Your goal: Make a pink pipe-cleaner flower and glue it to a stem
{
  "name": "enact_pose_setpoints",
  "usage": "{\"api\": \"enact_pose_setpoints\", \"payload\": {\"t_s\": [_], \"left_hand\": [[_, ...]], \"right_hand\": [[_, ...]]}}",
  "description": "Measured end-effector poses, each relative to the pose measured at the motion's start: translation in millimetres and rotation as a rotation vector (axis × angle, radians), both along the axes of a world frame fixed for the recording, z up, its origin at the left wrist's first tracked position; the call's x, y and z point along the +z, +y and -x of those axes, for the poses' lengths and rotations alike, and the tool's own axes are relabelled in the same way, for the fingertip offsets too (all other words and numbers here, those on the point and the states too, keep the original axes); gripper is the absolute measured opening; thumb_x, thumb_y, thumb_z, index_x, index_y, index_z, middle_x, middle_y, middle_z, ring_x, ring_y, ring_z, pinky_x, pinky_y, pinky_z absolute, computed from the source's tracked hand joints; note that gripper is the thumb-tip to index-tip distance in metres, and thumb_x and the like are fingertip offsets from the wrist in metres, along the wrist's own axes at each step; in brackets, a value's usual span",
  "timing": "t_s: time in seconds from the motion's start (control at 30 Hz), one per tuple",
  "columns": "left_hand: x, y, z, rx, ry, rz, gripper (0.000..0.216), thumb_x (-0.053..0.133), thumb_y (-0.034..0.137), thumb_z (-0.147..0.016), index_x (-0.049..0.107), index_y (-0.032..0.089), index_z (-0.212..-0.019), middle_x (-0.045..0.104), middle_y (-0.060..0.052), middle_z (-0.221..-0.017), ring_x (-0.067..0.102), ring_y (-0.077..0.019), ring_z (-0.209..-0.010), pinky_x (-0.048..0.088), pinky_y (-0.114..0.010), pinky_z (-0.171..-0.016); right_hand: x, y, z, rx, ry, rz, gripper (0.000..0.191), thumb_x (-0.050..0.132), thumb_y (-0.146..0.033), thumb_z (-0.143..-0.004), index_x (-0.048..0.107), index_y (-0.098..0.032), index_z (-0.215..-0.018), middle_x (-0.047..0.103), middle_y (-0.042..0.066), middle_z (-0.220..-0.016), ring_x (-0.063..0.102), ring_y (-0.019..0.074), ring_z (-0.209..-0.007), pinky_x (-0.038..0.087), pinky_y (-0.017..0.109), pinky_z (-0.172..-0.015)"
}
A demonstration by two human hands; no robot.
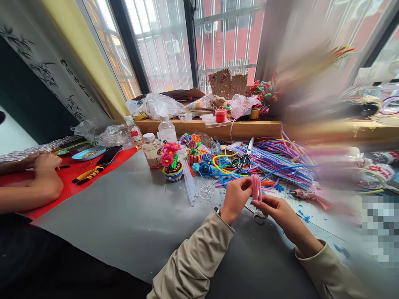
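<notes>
Left hand [237,198] and right hand [277,209] both pinch the pink pipe-cleaner coil [256,187]. It's held upright between them, just above the grey desk [131,216], right of centre. Small scissors [257,214] lie flat directly under the hands. Pipe-cleaner pile [280,162] sits toward the far edge, flower pot [172,165] left of it. Co-worker's hands [46,174] rest at the left edge on the red sheet [75,185].

Both forearms, in beige sleeves, angle in from below and converge. The left hand [237,198] has its wrist bent up, fingers curled and thumb and fingertips pinched together. The right hand [277,211] sits just beside it, slightly lower, fingers also pinched closed.
</notes>
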State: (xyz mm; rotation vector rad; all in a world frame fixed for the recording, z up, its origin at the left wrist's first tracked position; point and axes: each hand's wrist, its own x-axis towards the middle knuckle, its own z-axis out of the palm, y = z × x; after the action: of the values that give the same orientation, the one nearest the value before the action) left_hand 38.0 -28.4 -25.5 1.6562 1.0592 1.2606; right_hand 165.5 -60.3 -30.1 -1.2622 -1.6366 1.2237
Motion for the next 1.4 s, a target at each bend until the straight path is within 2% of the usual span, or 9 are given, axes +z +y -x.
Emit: {"api": "enact_pose_setpoints", "payload": {"t_s": [0.17,0.23,0.3,0.37,0.5,0.73,1.03,1.27,1.4], "left_hand": [[3.6,4,5,0.045,-0.079,0.055,0.021,0.048,0.03,-0.071,0.06,0.015,-0.08,0.062,-0.003,-0.075,0.057,-0.014,-0.068,0.045,-0.023,-0.061],[4.1,5,7,0.053,-0.086,0.051,0.021,0.048,0.029,-0.071,0.06,0.014,-0.08,0.062,-0.004,-0.076,0.057,-0.0145,-0.068,0.045,-0.023,-0.062],[3.9,5,7,0.046,-0.073,0.047,0.022,0.048,0.03,-0.071,0.06,0.014,-0.08,0.062,-0.004,-0.076,0.057,-0.0148,-0.068,0.045,-0.023,-0.061],[3.0,4,6,0.02,-0.033,0.033,0.022,0.047,0.029,-0.072,0.06,0.014,-0.081,0.062,-0.004,-0.076,0.057,-0.0147,-0.069,0.045,-0.023,-0.062],[1.0,0,1,-0.105,0.089,-0.04,0.02,0.047,0.024,-0.072,0.061,0.014,-0.083,0.063,-0.004,-0.078,0.057,-0.0139,-0.071,0.043,-0.021,-0.064],[0.6,-4,-1,-0.155,0.394,-0.138,0.023,0.043,0.026,-0.075,0.062,0.013,-0.078,0.061,-0.001,-0.067,0.05,-0.0091,-0.058,0.037,-0.017,-0.053],[0.4,-4,-1,-0.173,0.5,-0.215,0.025,0.04,0.025,-0.079,0.062,0.015,-0.082,0.063,-0.002,-0.072,0.053,-0.01,-0.062,0.037,-0.018,-0.057],[-4.7,-5,-3,-0.093,0.524,-0.277,0.027,0.039,0.029,-0.08,0.062,0.016,-0.08,0.064,-0.003,-0.07,0.054,-0.0106,-0.06,0.036,-0.019,-0.054],[-5.0,-5,-4,-0.072,0.484,-0.29,0.024,0.04,0.026,-0.08,0.06,0.018,-0.09,0.064,-0.003,-0.082,0.057,-0.013,-0.071,0.04,-0.021,-0.063]], "right_hand": [[0.9,1,-6,0.149,-0.024,0.094,0.024,0.056,-0.039,-0.066,0.06,-0.016,-0.066,0.05,-0.003,-0.054,0.04,0.008,-0.05,0.031,0.02,-0.047],[2.0,2,-11,0.18,-0.073,0.114,0.025,0.057,-0.04,-0.065,0.059,-0.015,-0.059,0.051,-0.003,-0.051,0.04,0.0081,-0.048,0.03,0.02,-0.045],[3.7,4,-17,0.123,-0.111,0.094,0.032,0.054,-0.042,-0.067,0.053,-0.015,-0.049,0.048,-0.002,-0.046,0.038,0.0079,-0.045,0.028,0.02,-0.043],[6.1,5,-21,-0.009,-0.104,0.026,0.035,0.051,-0.044,-0.069,0.053,-0.016,-0.049,0.048,-0.002,-0.046,0.037,0.008,-0.045,0.029,0.02,-0.043],[10.2,4,-21,-0.2,-0.004,-0.106,0.026,0.054,-0.043,-0.067,0.059,-0.019,-0.077,0.057,0.0,-0.066,0.043,0.0096,-0.054,0.034,0.019,-0.047],[5.4,3,-17,-0.213,0.1,-0.051,0.023,0.058,-0.041,-0.065,0.062,-0.02,-0.075,0.058,0.0,-0.07,0.041,0.0096,-0.058,0.034,0.02,-0.051],[-2.0,8,-19,-0.28,0.356,0.041,0.021,0.064,-0.037,-0.06,0.066,-0.021,-0.074,0.057,-0.001,-0.063,0.035,0.0068,-0.051,0.03,0.02,-0.047],[-1.2,5,-13,-0.297,0.259,-0.059,0.02,0.064,-0.036,-0.06,0.064,-0.02,-0.073,0.056,-0.002,-0.06,0.039,0.0076,-0.05,0.031,0.02,-0.045],[-3.7,6,-12,-0.295,0.273,-0.122,0.018,0.063,-0.035,-0.062,0.063,-0.02,-0.072,0.061,0.0,-0.069,0.05,0.0122,-0.062,0.038,0.022,-0.055]]}}
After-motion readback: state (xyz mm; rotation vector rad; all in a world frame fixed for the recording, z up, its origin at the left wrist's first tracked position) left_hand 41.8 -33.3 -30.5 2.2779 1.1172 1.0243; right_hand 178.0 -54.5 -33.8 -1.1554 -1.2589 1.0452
